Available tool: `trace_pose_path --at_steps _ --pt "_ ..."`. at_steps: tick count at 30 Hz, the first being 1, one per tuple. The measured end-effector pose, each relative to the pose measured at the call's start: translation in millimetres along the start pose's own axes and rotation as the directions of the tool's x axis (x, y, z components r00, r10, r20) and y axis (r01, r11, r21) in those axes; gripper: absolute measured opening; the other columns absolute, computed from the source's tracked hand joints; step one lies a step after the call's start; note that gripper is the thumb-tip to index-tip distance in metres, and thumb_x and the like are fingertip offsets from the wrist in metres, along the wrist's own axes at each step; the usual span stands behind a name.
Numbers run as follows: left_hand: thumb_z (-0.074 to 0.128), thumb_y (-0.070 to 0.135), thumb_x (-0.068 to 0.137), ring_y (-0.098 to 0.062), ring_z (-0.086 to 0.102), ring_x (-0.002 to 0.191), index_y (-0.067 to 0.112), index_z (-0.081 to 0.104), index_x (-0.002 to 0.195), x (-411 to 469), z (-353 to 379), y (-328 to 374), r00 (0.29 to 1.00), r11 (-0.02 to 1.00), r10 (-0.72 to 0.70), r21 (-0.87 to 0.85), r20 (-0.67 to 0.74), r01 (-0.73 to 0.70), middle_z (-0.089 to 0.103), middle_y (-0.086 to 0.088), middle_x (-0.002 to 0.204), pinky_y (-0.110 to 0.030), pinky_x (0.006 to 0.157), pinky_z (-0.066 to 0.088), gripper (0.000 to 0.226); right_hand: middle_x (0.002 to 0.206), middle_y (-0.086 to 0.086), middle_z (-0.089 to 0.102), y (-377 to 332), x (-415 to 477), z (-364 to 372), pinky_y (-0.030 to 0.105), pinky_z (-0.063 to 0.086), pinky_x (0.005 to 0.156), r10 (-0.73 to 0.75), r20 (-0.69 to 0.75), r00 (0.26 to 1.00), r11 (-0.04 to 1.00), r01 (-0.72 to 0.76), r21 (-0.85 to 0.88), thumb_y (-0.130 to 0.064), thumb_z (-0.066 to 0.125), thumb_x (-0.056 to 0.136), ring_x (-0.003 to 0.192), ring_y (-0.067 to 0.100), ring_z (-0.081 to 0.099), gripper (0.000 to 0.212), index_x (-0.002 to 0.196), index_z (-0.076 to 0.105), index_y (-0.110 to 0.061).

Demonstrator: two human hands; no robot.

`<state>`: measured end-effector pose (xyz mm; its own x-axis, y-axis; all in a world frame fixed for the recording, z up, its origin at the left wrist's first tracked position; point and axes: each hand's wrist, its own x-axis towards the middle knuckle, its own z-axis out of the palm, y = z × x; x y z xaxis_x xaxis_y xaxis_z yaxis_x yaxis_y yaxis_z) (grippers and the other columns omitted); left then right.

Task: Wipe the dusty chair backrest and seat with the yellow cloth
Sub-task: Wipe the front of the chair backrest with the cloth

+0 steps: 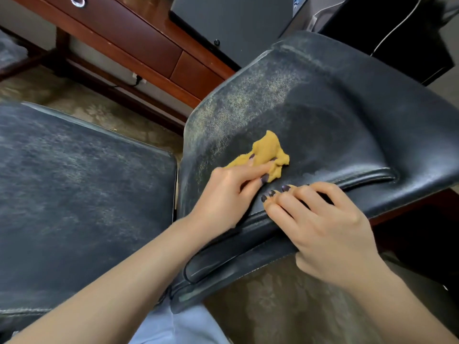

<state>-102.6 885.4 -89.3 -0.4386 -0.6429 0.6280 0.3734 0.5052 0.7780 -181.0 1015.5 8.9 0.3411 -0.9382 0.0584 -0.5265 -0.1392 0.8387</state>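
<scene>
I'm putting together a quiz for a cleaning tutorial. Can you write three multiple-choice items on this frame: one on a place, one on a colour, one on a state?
1. Where is the yellow cloth?
A. on the carpet
B. on the black chair, under the left hand
C. in a drawer

2. What colour is the desk?
A. white
B. reddish-brown
C. green

3. What is the right hand doing?
A. gripping the chair's edge
B. hanging idle
C. holding the cloth

Answers:
1. B, the cloth sits bunched on the dusty surface beneath the fingers.
2. B, its wood shows a polished red-brown.
3. A, its fingers curl over the edge.
</scene>
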Motion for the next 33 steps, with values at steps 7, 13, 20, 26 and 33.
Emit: trace_pose_path --at_steps 7,13,20,26,33 --pt "0.052 0.015 0.095 -0.015 0.026 0.066 0.019 0.073 0.1 52.3 15.8 -26.9 0.973 0.97 -0.207 0.109 -0.099 0.217 0.047 -0.005 0.064 -0.026 0.063 0.029 0.021 0.093 0.002 0.057 -0.3 0.0 4.8 0.034 0.039 0.084 0.001 -0.028 1.0 1.0 -0.001 -0.008 -0.001 0.047 0.075 0.091 0.023 0.053 0.029 0.099 0.059 -0.012" --pt "0.047 0.016 0.095 -0.028 0.037 0.07 0.018 0.072 0.097 62.0 11.3 -55.2 0.938 0.94 -0.315 0.09 -0.143 0.329 0.051 -0.011 0.066 -0.032 0.066 0.03 0.025 0.091 0.0 0.055 -0.4 2.2 4.6 0.032 0.039 0.084 0.006 -0.048 0.999 1.0 -0.006 -0.007 0.0 0.051 0.076 0.092 0.021 0.053 0.028 0.099 0.06 -0.014" --pt "0.044 0.015 0.092 -0.04 0.043 0.081 0.016 0.056 0.065 50.3 -5.2 -88.1 0.835 0.827 -0.518 0.139 -0.186 0.544 0.036 -0.001 0.057 -0.03 0.064 0.028 0.03 0.093 -0.002 0.058 -1.3 2.3 4.7 0.033 0.039 0.086 -0.001 -0.035 0.999 1.0 0.001 -0.001 0.0 0.054 0.071 0.093 0.021 0.055 0.034 0.101 0.06 -0.014" --pt "0.046 0.019 0.095 -0.038 0.049 0.085 0.007 0.069 0.092 20.6 -8.0 -92.3 0.748 0.755 -0.62 0.078 -0.237 0.651 0.044 -0.015 0.065 -0.024 0.059 0.025 0.027 0.093 -0.001 0.057 -1.0 2.1 4.0 0.033 0.038 0.085 -0.002 -0.028 1.0 1.0 0.002 -0.018 0.0 0.054 0.07 0.093 0.021 0.048 0.033 0.099 0.06 -0.014" --pt "0.048 0.021 0.096 -0.012 0.036 0.055 0.008 0.062 0.071 -13.1 -13.3 -80.3 0.698 0.712 -0.683 0.018 -0.215 0.702 0.042 0.006 0.05 -0.023 0.053 0.031 0.031 0.092 -0.002 0.057 -0.8 0.8 3.1 0.033 0.038 0.085 -0.011 -0.005 1.0 1.0 0.011 -0.019 -0.002 0.056 0.066 0.089 0.022 0.052 0.035 0.098 0.059 -0.015"
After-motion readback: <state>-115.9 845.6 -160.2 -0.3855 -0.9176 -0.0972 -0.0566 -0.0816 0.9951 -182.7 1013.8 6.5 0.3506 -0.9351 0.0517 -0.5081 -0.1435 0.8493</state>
